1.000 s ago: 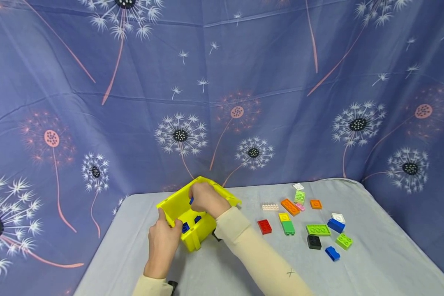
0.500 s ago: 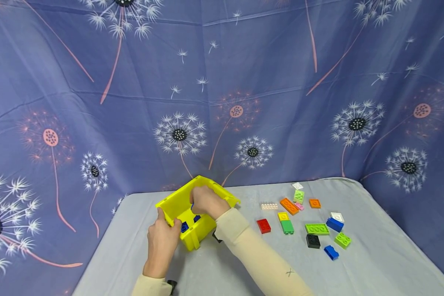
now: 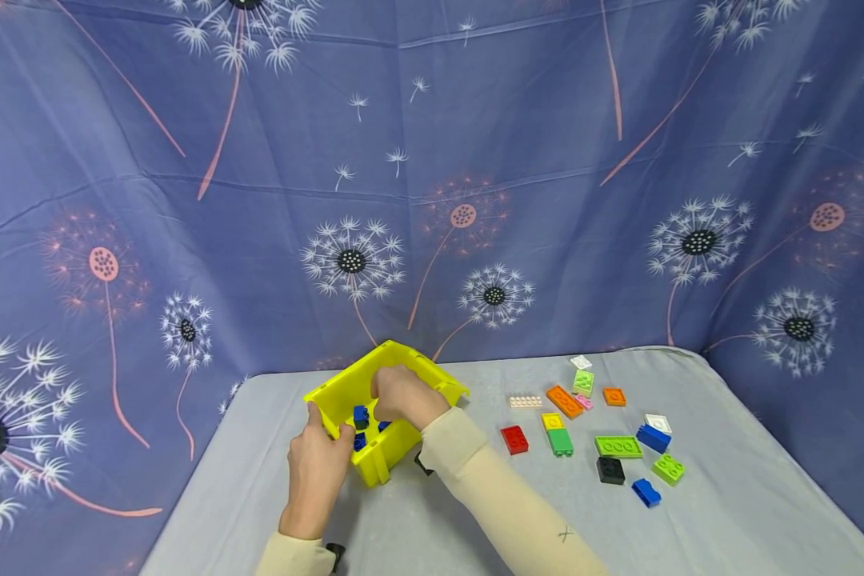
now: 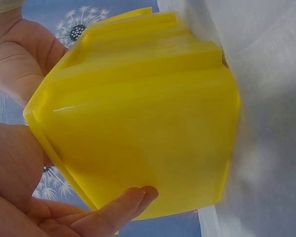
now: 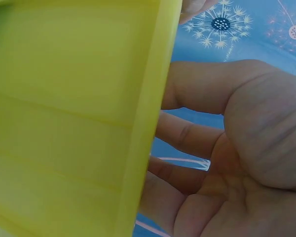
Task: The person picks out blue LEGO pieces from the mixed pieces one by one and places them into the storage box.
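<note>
A yellow stacking bin (image 3: 396, 445) rests on the table, turned at an angle. My left hand (image 3: 315, 472) grips its left side, thumb over the rim; in the left wrist view the fingers (image 4: 116, 210) lie along the outer wall. Over the opposite wall reaches my right hand (image 3: 407, 395), its fingers down inside the bin. In the right wrist view the bin's wall hides those fingertips, so I cannot tell what they hold. On the bin floor lie a blue brick (image 3: 361, 417) left of the right fingers, another blue brick (image 3: 360, 442) near the left thumb, and a partly covered blue brick (image 3: 384, 426).
Right of the bin lie several loose bricks, among them a red brick (image 3: 514, 439), a green brick (image 3: 560, 442), a black brick (image 3: 610, 470) and a blue brick (image 3: 646, 492). A patterned curtain (image 3: 547, 240) hangs behind the table (image 3: 475, 528).
My right hand has lowered slightly into the bin. The blue brick formerly at its fingertips now lies on the bin floor, apart from the visible fingers. The left hand keeps its grip.
</note>
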A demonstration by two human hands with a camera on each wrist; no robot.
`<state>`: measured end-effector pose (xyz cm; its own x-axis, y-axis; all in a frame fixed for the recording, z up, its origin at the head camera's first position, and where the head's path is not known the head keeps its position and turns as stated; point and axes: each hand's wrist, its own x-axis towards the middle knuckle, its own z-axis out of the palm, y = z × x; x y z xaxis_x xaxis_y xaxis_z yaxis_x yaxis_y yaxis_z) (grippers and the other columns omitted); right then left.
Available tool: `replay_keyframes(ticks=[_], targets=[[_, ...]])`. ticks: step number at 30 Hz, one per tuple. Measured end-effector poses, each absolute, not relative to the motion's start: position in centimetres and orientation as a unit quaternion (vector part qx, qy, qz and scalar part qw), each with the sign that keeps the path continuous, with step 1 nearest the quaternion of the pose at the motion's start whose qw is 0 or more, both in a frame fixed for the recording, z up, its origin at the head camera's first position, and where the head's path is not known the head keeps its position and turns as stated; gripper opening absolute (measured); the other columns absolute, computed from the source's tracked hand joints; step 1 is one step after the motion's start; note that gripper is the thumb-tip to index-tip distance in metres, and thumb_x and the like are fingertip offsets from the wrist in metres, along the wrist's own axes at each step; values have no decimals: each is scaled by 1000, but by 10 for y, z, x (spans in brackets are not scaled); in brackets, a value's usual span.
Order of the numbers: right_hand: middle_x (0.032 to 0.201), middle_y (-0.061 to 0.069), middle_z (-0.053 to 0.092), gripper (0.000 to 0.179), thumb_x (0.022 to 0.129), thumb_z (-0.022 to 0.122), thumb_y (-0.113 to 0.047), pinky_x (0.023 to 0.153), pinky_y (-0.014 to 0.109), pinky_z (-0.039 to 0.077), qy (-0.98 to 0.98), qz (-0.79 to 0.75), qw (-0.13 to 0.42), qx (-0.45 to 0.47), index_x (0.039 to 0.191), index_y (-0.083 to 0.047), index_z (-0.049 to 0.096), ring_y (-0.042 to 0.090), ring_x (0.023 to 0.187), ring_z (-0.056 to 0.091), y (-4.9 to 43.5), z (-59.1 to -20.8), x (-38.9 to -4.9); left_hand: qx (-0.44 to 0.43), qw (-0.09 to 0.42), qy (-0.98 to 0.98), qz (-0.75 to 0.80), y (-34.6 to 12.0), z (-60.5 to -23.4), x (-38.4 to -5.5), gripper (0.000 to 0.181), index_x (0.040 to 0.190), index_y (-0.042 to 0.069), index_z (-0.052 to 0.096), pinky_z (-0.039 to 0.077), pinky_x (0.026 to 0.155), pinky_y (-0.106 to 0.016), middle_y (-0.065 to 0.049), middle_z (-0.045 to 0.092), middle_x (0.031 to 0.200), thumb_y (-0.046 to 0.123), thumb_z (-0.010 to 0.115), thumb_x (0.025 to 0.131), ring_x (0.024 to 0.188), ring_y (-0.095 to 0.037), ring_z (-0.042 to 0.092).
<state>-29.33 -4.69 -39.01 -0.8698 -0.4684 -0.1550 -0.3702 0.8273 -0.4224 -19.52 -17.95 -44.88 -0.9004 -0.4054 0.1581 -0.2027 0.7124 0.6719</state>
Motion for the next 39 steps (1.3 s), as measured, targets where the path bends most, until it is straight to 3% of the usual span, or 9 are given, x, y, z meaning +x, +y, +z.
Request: replay_keyframes(ticks=[8,17,23,26,31,33,35,39], targets=[[105,0,72,24,86,76,-6,75,30,56,946,-200,122,-224,109,-10,77,15,82,61,-46,-388,-291,173,150,-912,-341,-178,-449,-195,83,160,-10,21,39,40,-30,-3,47,57,27,60,97,39,-16,41],[126,3,71,39,88,75,-7,82,31,57,940,-228,124,-222,127,-9,73,15,93,63,-41,-381,-287,168,150,-912,-342,-178,-448,-195,83,160,-11,20,40,42,-30,-5,48,61,25,60,97,41,-16,42],[127,6,71,39,86,74,-5,69,27,53,932,-254,97,-238,126,-7,73,17,91,62,-33,-368,-282,175,144,-912,-342,-178,-449,-196,84,160,-10,20,40,42,-30,-4,49,59,27,60,97,41,-16,43],[126,5,71,38,86,72,-6,63,25,49,932,-254,80,-247,124,-8,73,16,88,59,-27,-358,-278,175,145,-911,-345,-179,-449,-196,84,160,-11,20,40,42,-30,-4,48,57,26,60,96,40,-17,41],[130,6,69,38,88,70,-6,54,25,41,929,-266,65,-248,125,-11,72,15,63,48,-16,-346,-271,169,144,-910,-351,-179,-449,-196,84,160,-11,19,40,41,-30,-3,48,55,26,60,96,39,-17,41],[130,7,69,38,89,69,-7,53,26,42,927,-273,60,-250,126,-12,72,16,60,47,-10,-342,-268,170,143,-910,-351,-179,-449,-196,84,160,-11,19,40,41,-30,-3,48,55,26,60,96,39,-16,42],[128,7,69,37,89,70,-8,60,27,47,926,-275,50,-254,126,-12,72,16,69,53,-5,-340,-265,171,141,-910,-351,-180,-449,-196,85,160,-11,18,40,41,-30,-3,48,56,26,60,96,40,-17,43],[125,6,70,34,90,72,-11,87,39,54,925,-277,26,-260,124,-12,73,23,104,63,7,-337,-260,170,139,-909,-353,-180,-449,-196,85,160,-11,18,41,43,-30,-5,50,58,26,60,96,41,-17,44]])
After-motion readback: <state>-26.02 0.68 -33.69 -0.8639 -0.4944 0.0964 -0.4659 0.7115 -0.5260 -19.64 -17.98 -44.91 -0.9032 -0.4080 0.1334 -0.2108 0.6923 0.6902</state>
